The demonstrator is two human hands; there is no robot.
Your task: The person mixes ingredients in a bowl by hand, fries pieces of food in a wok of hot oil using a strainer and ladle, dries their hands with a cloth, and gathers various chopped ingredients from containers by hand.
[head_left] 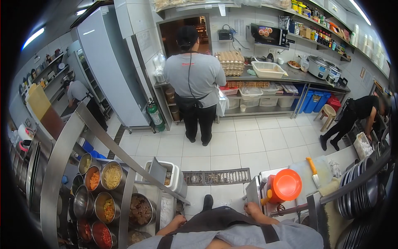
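Observation:
Low in the head view, my left hand [179,220] is closed beside the prep counter with the metal food tubs; what it holds, if anything, is hidden. My right hand [251,208] is closed at the edge of a steel cabinet [253,191], just left of an orange round container [287,185]. A yellow-orange handle [267,197] stands between that hand and the container. Nearest my left hand are a white bin [180,182] with a raised metal lid and a tub of brown food [141,208].
A person [194,79] stands ahead with their back to me. Another person [360,114] bends at the right, and a third [78,93] works far left. A knife [314,172] lies on a cutting board [302,169]. Stacked black plates [352,189] stand right. A drain grate [216,176] crosses the floor.

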